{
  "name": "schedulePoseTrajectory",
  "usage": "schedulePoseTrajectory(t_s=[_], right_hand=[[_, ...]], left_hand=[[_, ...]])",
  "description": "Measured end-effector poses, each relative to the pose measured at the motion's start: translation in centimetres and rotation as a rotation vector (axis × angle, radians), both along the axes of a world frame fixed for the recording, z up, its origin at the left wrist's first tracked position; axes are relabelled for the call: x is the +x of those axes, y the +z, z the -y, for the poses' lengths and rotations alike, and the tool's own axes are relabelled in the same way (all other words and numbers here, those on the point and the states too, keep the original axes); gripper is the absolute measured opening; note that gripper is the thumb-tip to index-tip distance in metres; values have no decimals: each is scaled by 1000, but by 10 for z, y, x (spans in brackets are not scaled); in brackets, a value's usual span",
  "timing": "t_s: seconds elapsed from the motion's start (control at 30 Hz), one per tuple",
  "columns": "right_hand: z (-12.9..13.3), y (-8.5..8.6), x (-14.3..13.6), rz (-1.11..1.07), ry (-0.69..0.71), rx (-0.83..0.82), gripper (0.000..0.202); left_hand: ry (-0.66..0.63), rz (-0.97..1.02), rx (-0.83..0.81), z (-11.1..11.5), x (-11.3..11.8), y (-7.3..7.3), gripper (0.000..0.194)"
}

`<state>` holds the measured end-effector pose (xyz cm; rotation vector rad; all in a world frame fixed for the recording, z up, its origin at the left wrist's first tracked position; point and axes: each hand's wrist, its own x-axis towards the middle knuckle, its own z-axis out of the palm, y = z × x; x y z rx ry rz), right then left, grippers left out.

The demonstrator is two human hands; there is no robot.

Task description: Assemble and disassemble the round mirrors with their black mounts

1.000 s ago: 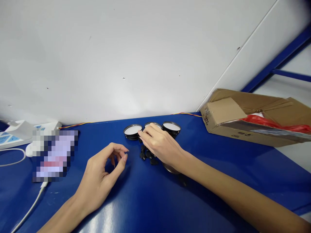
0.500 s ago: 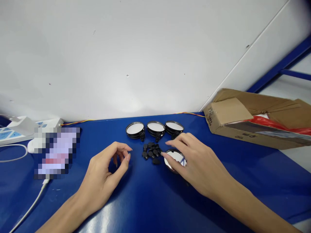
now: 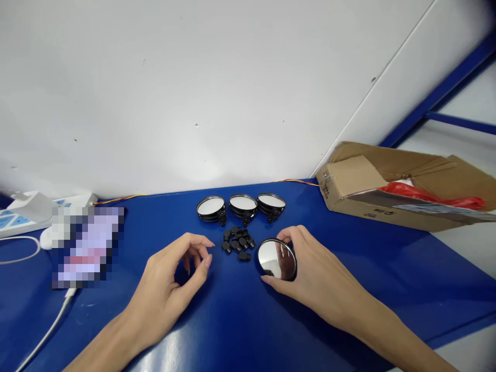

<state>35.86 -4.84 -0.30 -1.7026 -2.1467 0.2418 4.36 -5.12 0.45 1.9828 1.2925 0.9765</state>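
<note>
Fingers (image 3: 284, 238) of the right hand (image 3: 310, 274) grip one round mirror (image 3: 276, 259), left hand (image 3: 170, 279) curled empty beside untouched black clips (image 3: 237, 243); three mirror stacks (image 3: 242, 205) already stand behind.

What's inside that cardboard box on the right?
The open cardboard box shows red plastic and a flat printed sheet through its opening. The flaps and walls cover anything deeper inside.

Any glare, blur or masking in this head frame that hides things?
Head view: sharp overall; white glare streaks on the glossy blue table; a pixelated block masks something at left; the round mirror in the right hand reflects fingers; edges bend from lens distortion.
</note>
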Motion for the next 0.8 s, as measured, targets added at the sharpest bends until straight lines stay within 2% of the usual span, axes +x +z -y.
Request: schedulePoseTrajectory(t_s=[0.1, 0.23, 0.33, 0.4, 0.47, 0.57, 0.6, 0.67, 0.73, 0.8], right_hand=[[2, 13, -11, -150, 72, -10, 64], [-1, 31, -43, -224, 386, 92, 79], [-14, 36, -66, -180, 569, 121, 82], [-26, 33, -75, -160, 597, 179, 91], [-37, 24, -78, -170, 554, 266, 86], [-48, 7, -76, -141, 505, 381, 43], [-49, 2, -75, -106, 524, 418, 38], [-49, -5, -73, -27, 585, 488, 45], [-47, -9, -73, 22, 621, 543, 50], [-45, -10, -72, 14, 628, 567, 51]], left_hand=[[-77, 134, -132, 5, 2, 4, 17], [-186, 446, -429, 13, 10, 5, 46], [-150, 616, -541, 12, 13, 4, 51], [-75, 650, -499, 6, 13, 4, 48], [-2, 646, -427, -2, 10, 5, 43], [50, 642, -392, -12, 5, 4, 37], [53, 639, -398, -13, 4, 3, 38], [82, 599, -381, -13, 2, 0, 42], [110, 478, -303, -9, 1, -2, 52], [50, 296, -172, -5, -1, -1, 75]])
